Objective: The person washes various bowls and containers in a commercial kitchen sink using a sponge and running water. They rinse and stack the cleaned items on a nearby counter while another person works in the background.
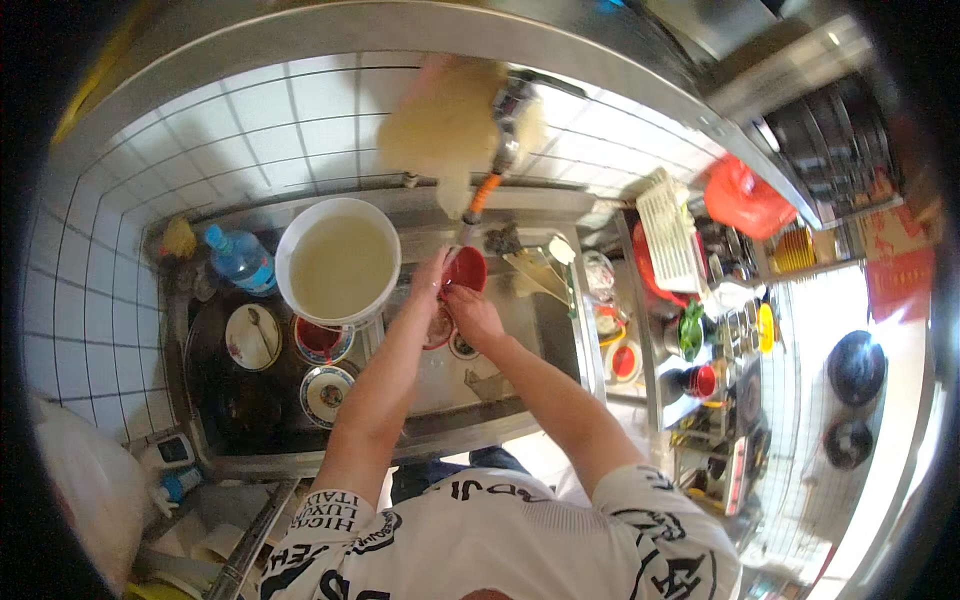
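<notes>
My left hand (pixel 430 279) grips the left side of a small red bowl (pixel 469 266), tilted under the tap with the orange sleeve (pixel 486 193). My right hand (pixel 472 318) is closed at the bowl's near rim, its fingertips partly hidden. Below both hands, in the right sink basin (pixel 442 401), sit a red-rimmed bowl (pixel 438 334) and a small dish (pixel 461 346), partly covered by my arms. To the left, a white bucket (pixel 283 262) of cloudy liquid stands at the divider between the basins.
The left basin holds a plate with a spoon (pixel 244 352), a red bowl (pixel 315 337) and a patterned plate (pixel 315 397). Behind them stands a blue bottle (pixel 244 262). A steel shelf edge (pixel 450 19) runs overhead. Racks with a white basket (pixel 667 232) stand at right.
</notes>
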The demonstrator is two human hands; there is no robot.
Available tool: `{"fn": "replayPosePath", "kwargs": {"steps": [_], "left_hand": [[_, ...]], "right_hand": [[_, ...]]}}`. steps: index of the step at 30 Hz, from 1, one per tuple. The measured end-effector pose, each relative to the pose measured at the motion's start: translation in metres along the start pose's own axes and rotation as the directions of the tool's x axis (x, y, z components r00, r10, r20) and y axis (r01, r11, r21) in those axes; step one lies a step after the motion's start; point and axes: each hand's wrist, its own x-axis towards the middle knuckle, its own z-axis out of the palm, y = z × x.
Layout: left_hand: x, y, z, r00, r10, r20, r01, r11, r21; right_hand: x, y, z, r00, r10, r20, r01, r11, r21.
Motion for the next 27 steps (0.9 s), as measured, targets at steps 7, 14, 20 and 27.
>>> {"fn": "replayPosePath", "kwargs": {"steps": [7, 14, 20, 27], "left_hand": [[-0.028, 0.036, 0.013, 0.855, 0.28, 0.437, -0.518, 0.395, 0.759], [-0.075, 0.005, 0.034, 0.613, 0.558, 0.558, -0.61, -0.113, 0.784], [-0.015, 0.036, 0.008, 0.845, -0.421, 0.329, 0.221, 0.836, 0.502], [-0.007, -0.056, -0.034, 0.998, -0.002, 0.056, 0.021, 0.944, -0.328]], "right_hand": [[-0.009, 0.019, 0.01, 0.946, 0.23, 0.226, -0.323, 0.656, 0.683], [0.023, 0.038, 0.009, 0.816, 0.32, 0.48, -0.411, -0.262, 0.873], [-0.016, 0.055, -0.024, 0.871, 0.002, 0.492, -0.492, 0.025, 0.87], [0.016, 0.023, 0.013, 0.683, 0.557, 0.473, -0.334, -0.338, 0.88]]}}
